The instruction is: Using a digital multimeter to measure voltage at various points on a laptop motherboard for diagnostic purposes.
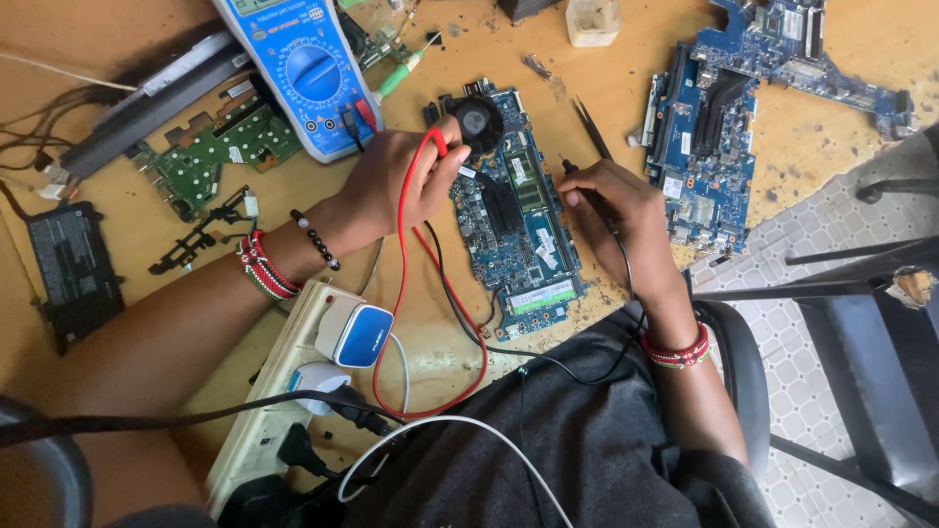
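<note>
Your left hand (396, 186) is clenched round the red probe (437, 144), tip down on the blue laptop board (518, 230) just beside its black fan (479, 119). Your right hand (611, 210) pinches the black probe (577, 181), tip on the board's right edge, approx. mid-length. The board lies flat on the wooden bench (606, 78), directly in front of you, between both hands.

The red lead (401, 293) loops down from the left hand toward your lap and back up; the black lead (548, 357) runs from the right hand across your dark shirt. Blue multimeter (303, 68) sits at top left, just above the left hand, w/ leads plugged into its lower end. Black tweezers (592, 127) lie just above the right hand. A 2nd blue board (704, 127) lies to the right, well apart from the probes. Green board (220, 147) at left, near the meter. White power strip (284, 391) w/ a blue-and-white adapter (357, 332) sits near your left forearm. Beaded bands on both wrists.
</note>
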